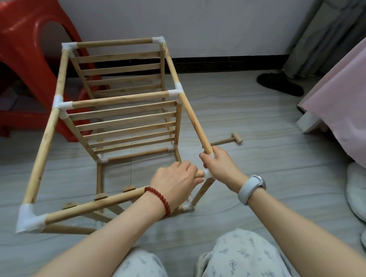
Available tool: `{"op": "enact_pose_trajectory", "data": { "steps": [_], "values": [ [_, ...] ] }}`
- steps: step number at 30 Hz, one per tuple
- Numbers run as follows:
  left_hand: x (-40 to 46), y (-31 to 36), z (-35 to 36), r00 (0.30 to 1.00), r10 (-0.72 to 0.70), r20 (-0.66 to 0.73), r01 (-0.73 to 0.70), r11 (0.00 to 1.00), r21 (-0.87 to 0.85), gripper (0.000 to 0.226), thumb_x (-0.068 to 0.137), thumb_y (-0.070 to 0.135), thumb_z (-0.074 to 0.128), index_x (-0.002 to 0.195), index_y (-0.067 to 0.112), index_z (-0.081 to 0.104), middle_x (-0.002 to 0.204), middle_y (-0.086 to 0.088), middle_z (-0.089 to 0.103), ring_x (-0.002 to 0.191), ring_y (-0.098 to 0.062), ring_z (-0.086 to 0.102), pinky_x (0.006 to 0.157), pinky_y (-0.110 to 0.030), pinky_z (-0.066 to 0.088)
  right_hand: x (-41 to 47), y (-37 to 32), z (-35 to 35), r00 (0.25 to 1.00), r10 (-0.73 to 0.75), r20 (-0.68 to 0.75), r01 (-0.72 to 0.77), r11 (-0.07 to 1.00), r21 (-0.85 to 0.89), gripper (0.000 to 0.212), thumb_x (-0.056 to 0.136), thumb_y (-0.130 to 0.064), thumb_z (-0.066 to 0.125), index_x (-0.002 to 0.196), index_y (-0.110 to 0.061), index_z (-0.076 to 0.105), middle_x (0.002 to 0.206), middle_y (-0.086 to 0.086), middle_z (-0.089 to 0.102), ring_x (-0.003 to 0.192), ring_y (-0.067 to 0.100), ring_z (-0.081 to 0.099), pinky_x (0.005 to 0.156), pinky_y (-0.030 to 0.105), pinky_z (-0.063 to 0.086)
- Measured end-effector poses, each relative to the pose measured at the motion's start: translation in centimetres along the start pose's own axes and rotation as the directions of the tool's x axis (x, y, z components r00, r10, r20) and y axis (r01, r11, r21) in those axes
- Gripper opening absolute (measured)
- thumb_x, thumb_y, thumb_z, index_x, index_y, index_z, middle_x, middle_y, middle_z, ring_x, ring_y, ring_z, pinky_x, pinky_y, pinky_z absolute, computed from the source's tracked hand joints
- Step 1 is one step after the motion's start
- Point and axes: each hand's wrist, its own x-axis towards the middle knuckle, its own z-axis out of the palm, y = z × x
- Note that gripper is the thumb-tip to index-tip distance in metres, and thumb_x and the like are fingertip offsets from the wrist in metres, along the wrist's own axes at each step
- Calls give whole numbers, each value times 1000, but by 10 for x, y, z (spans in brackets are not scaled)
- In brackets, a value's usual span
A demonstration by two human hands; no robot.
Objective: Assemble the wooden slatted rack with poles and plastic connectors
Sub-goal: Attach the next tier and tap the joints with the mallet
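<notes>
Wooden poles and white plastic connectors form the rack (119,113), which lies on its side on the tiled floor (253,113) in front of your knees. Your left hand (175,183) has its grip wrapped around the near pole (94,206) close to its end. Your right hand (219,162) is clenched around the corner connector (207,174) — pole end and connector sit just beside each other. A small wooden mallet (229,140) lies on the floor beyond — near the rack.
</notes>
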Motion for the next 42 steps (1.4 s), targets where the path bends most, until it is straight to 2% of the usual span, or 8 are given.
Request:
{"op": "enact_pose_trajectory", "data": {
  "steps": [12, 17, 21, 23, 28, 31, 34, 42],
  "values": [
    [0, 0, 0, 993, -119, 19, 120, 972, -201, 32, 96, 48, 34, 103, 22, 51, 101, 7, 53, 100, -12, 48, 65, -26, 34, -7, -3, 11, 993, -19, -115, 8, 995, -96, 22, 96, -34, 45, 91, -12, 47, 72, -4, 46, 62, 8, 44, 50, 22, 30],
    [14, -4, -14, 921, -127, 368, 273, 886, -375, 38, 94, 51, 37, 73, 22, 49, 71, 7, 52, 67, -10, 50, 57, -25, 39, -13, -9, 11, 998, -31, -57, 26, 996, -88, 29, 98, -39, 38, 94, -12, 46, 74, -2, 49, 63, 9, 47, 52, 23, 37],
    [25, -10, -25, 778, -55, 626, 511, 635, -579, 51, 91, 58, 38, 96, 14, 65, 83, 7, 62, 76, -7, 60, 60, -17, 52, -18, -11, 8, 1000, 0, 21, 1, 999, -33, 37, 100, -42, 21, 89, -16, 45, 79, 2, 49, 74, 17, 49, 68, 33, 43],
    [24, -12, -30, 736, -55, 674, 570, 587, -575, 53, 91, 59, 37, 89, 15, 66, 84, 4, 63, 78, -9, 62, 61, -19, 54, -20, -12, 6, 996, 25, 86, -27, 999, 22, 37, 101, -40, 18, 85, -20, 44, 78, 0, 48, 72, 13, 47, 63, 27, 40],
    [14, -15, -31, 719, -89, 690, 631, 502, -592, 42, 90, 54, 47, 74, 20, 65, 79, 4, 60, 73, -8, 59, 61, -17, 54, -23, -9, 8, 984, 51, 173, -73, 990, 123, 38, 102, -39, 18, 80, -22, 45, 80, 2, 50, 70, 10, 46, 61, 23, 37],
    [14, -11, -28, 710, -146, 689, 669, 446, -595, 34, 90, 47, 54, 74, 18, 64, 74, 5, 58, 71, -7, 55, 59, -18, 49, -22, -6, 10, 988, 22, 154, -40, 992, 116, 38, 102, -37, 17, 80, -22, 44, 80, 1, 49, 69, 8, 43, 59, 17, 36],
    [19, -10, -30, 688, -186, 701, 705, 399, -586, 28, 89, 40, 59, 77, 15, 62, 72, 7, 58, 70, -6, 53, 60, -19, 47, -21, -3, 11, 990, -5, 144, -8, 995, 95, 37, 102, -36, 17, 79, -23, 43, 81, 1, 47, 72, 7, 43, 64, 20, 35],
    [25, -5, -30, 731, -281, 622, 671, 464, -578, 30, 89, 41, 58, 74, 16, 64, 68, 6, 57, 65, -7, 51, 61, -21, 44, -14, -4, 14, 998, -18, 61, 11, 992, 124, 38, 102, -36, 16, 77, -22, 42, 79, 0, 46, 71, 9, 42, 63, 24, 36]
  ]
}}
